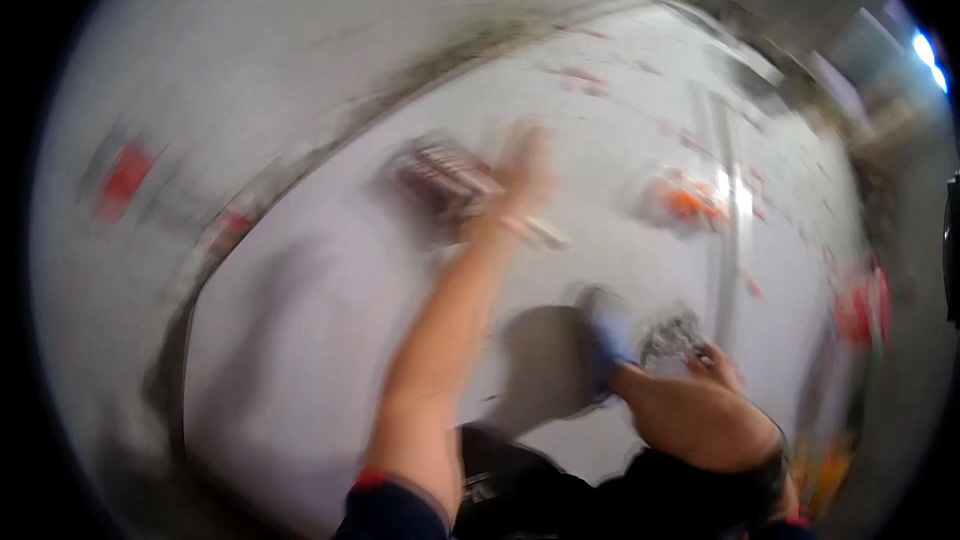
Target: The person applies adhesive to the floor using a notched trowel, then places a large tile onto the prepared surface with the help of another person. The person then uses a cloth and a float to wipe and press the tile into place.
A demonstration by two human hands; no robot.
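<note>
My left arm reaches forward over a pale board, and my left hand [525, 170] is smeared by motion, so its fingers cannot be made out. Beside and partly under its wrist lies a dark, box-like thing with pale stripes [435, 180]. A thin pale stick [543, 233] shows by the same wrist. My right hand [716, 367] is partly hidden behind my bent leg. Its visible fingers close against a grey, silvery, lumpy bundle [672, 340], whose kind is too blurred to tell.
My foot in a blue shoe [607, 340] stands on the pale board [300, 340]. An orange thing [687, 200] lies near a long metal strip [738, 210]. Red things lie at the far left [127, 180] and right [865, 305]. Rough edging borders the board.
</note>
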